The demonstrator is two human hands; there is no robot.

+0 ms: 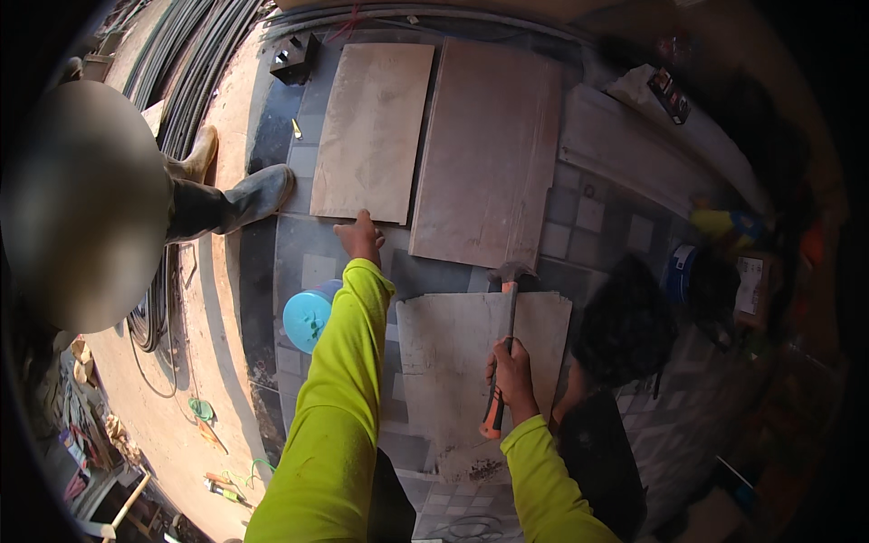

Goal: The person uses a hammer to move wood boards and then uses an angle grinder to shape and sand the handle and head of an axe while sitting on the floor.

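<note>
Because its fingers curl round the shaft, the right hand [514, 371] holds the claw hammer with the orange-and-black handle [510, 309] in line with the view, head toward twelve o'clock and butt toward six. The grip sits partway down the handle, probably to balance the head rather than for a full swing. Beneath the hammer, the pale grey-brown, rough-edged board [444, 362] lies flat on the dark-and-light chequered tile floor [319, 270]; whether tool and board touch cannot be told.

The left hand [362, 240] reaches toward twelve, fingers loosely spread, at the near edge of the tan rectangular board [373, 136]. Nothing shows in its grasp, and contact with that edge is unclear; it seems left free of tools for reaching.

From this hand, the larger brown rectangular board [489, 145] lies at two o'clock, a narrow gap perhaps leaving both edges reachable. The round turquoise container [303, 323] stands at seven, and another person's grey boot [258, 196] at ten.
</note>
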